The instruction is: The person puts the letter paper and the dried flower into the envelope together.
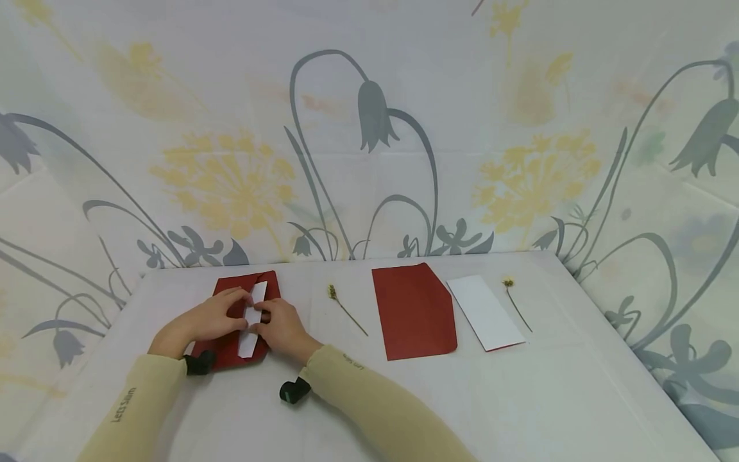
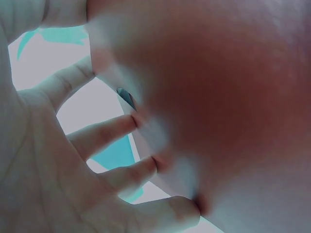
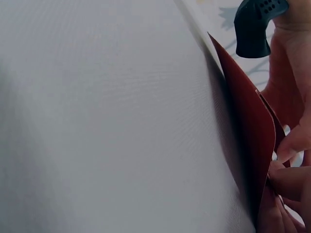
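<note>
Toward the left of the table in the head view lies a red envelope, with a narrow white card along its opening. My left hand reaches across the envelope and holds the card by thumb and fingers. From the right, my right hand pinches the card's other side near its middle. Blurred red fills much of the left wrist view, where the spread fingers meet an edge. The right wrist view shows the envelope edge-on, fingertips at its rim. How far the card lies inside is hidden.
To the right lie a dried flower stem, a second red envelope, a white card with a red edge below, and another dried flower. A flower-printed cloth hangs behind the white-covered table.
</note>
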`<state>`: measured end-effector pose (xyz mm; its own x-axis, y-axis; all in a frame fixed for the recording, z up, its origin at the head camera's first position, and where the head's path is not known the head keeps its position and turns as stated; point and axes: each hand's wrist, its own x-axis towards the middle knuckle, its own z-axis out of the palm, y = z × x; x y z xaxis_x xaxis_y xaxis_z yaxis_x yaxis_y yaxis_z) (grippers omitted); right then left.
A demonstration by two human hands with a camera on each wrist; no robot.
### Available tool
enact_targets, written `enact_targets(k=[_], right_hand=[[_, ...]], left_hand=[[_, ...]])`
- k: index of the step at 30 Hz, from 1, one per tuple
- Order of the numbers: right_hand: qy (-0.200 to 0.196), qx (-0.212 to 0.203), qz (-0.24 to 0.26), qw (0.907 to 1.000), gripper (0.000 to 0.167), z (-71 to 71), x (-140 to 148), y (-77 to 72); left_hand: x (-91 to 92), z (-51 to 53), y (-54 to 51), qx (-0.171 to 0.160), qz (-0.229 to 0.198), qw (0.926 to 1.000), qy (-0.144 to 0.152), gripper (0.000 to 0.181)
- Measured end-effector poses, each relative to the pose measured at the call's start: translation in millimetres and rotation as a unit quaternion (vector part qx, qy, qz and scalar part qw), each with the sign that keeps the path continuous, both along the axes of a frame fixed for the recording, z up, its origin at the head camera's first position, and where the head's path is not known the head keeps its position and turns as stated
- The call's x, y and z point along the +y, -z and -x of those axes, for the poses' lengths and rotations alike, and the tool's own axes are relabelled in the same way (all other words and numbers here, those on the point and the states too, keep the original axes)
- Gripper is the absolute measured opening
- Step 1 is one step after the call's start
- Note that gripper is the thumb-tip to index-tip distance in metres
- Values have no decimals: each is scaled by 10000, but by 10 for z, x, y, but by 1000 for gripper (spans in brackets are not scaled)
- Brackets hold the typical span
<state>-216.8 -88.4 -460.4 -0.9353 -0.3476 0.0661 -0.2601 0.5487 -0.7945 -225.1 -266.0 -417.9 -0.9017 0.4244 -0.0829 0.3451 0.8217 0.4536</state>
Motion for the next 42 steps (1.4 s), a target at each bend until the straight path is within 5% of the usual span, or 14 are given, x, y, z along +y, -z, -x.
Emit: enact_targets(k=[10, 18, 33, 42], right_hand=[[521, -512, 1280, 9891, 41, 13, -11, 82], [412, -35, 1060, 9935, 29, 53, 6, 67], [175, -386, 806, 9958, 39, 54, 4, 72], [56, -521, 156, 9985, 47, 97, -31, 1]], left_hand=[[-17, -42, -39, -134, -174, 9997, -76, 36], [-12, -32, -68, -16, -132, 9999, 26, 33], [-18, -34, -57, -12, -221, 9996, 170, 33], [-35, -26, -42, 37, -301, 9993, 226, 35]])
